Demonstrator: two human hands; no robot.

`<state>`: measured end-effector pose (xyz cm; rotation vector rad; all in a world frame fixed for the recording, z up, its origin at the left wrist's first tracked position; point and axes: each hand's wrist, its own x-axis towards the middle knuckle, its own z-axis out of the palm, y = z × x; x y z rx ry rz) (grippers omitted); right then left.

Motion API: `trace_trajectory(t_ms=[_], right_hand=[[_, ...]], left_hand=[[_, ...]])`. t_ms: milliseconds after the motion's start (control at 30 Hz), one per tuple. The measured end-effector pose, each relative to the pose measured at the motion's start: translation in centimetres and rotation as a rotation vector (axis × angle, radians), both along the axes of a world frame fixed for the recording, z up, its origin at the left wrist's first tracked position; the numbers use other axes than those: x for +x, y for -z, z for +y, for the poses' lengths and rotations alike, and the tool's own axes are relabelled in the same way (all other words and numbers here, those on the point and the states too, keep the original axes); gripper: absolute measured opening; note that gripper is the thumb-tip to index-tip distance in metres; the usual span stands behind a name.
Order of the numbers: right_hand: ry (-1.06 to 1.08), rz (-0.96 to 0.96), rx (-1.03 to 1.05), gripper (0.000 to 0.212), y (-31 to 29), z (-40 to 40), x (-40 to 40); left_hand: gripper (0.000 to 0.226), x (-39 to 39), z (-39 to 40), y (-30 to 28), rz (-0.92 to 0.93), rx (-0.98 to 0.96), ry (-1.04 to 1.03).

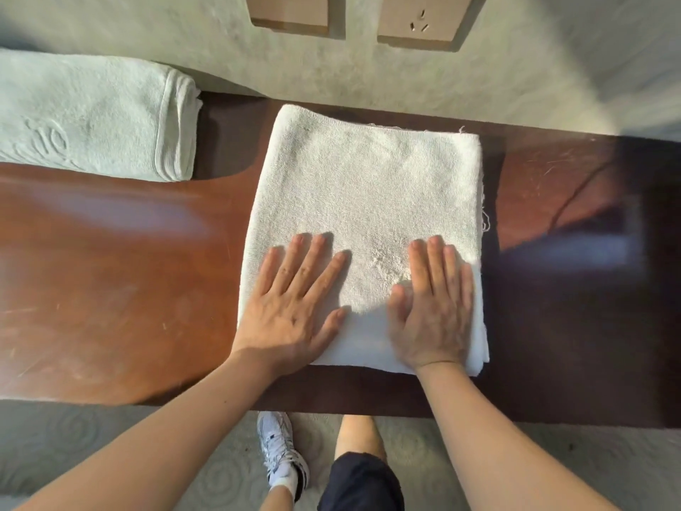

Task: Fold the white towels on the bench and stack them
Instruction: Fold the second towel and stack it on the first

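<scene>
One folded white terry towel (363, 215), roughly rectangular with frayed threads at its right edge, is laid at the centre of the frame on the glossy brown wooden bench (110, 271). It is pressed flat near its lower edge by the left hand (291, 307), fingers spread, and the right hand (435, 307), fingers held together. A second folded towel (88, 116), embossed, is seen at upper left.

Two wall sockets (353, 16), patterned carpet (92, 437), white sneaker (280, 448).
</scene>
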<state>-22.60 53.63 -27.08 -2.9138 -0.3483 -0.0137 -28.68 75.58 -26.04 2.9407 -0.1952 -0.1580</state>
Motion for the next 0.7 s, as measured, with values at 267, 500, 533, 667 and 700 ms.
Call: trace_trajectory(t_ms=[267, 500, 533, 667, 700], right_hand=[[0.011, 0.141, 0.057, 0.069, -2.0, 0.5, 0.0], [-0.336, 0.437, 0.018, 0.089, -5.5, -2.2, -1.5], [-0.399, 0.445, -0.053, 0.093, -5.9, -3.0, -1.8], [-0.395, 0.448, -0.027, 0.069, -7.7, -5.3, -0.7], [-0.342, 0.463, 0.023, 0.057, -8.6, -5.3, 0.2]], left_hand=[[0.062, -3.6, 1.5, -1.8, 0.001, -0.102, 0.350], [0.046, -1.7, 0.6, -6.3, -0.003, -0.126, 0.280], [0.054, -0.8, 0.7, -6.9, 0.084, -0.133, 0.286], [0.050, 2.5, 2.2, -9.1, 0.393, -0.180, 0.163], [0.045, 3.5, 2.6, -9.5, 0.464, -0.223, 0.141]])
